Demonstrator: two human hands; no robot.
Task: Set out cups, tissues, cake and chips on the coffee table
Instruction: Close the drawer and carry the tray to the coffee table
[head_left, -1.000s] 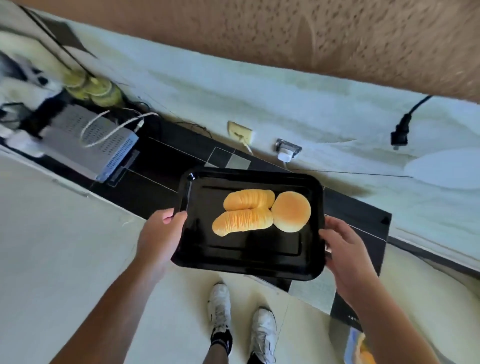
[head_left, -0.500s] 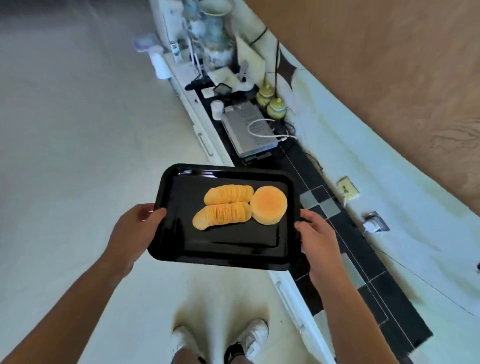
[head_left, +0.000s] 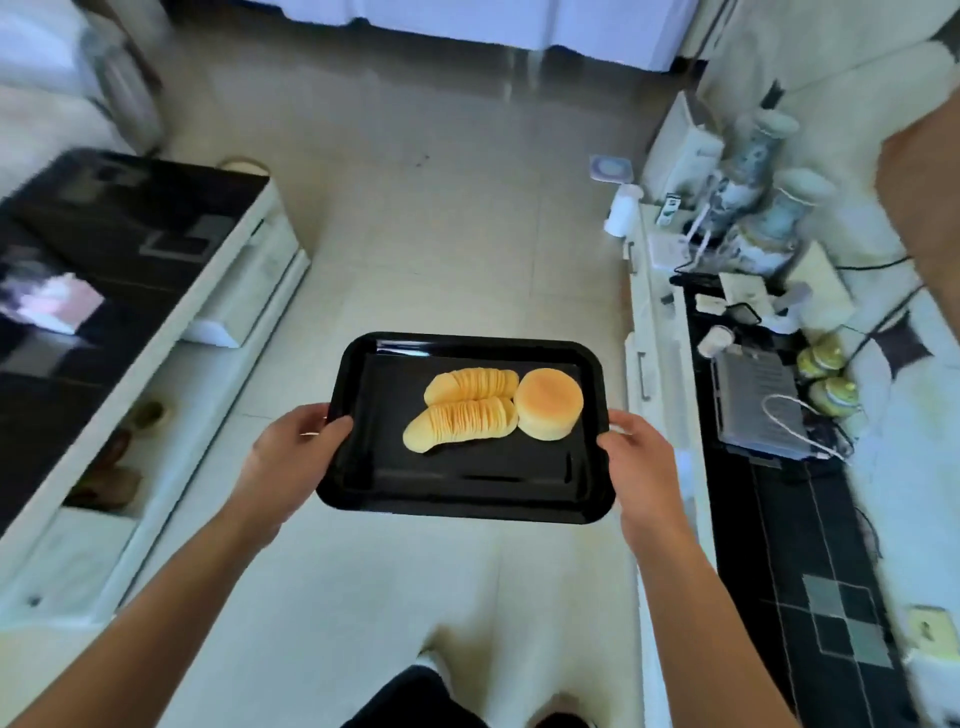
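Note:
I carry a black rectangular tray (head_left: 467, 493) level in front of me, above the tiled floor. My left hand (head_left: 291, 457) grips its left rim and my right hand (head_left: 639, 462) grips its right rim. On the tray lie two fanned rows of yellow chips (head_left: 462, 410) and, touching them on the right, a round golden cake (head_left: 549, 402). The coffee table (head_left: 171, 322), white with a black glass top, stands to my left. A pink tissue pack (head_left: 54, 306) lies on it, blurred.
Along the right runs a low white cabinet (head_left: 660, 364) with a black top holding vases (head_left: 769, 218), a grey box (head_left: 758, 400) with a white cable, small green jars and wires. Open tiled floor (head_left: 441, 234) stretches ahead between table and cabinet.
The view has swung left, away from the wall and cabinet toward the open room; the coffee table has come into sight. Both hands keep their hold on the tray.

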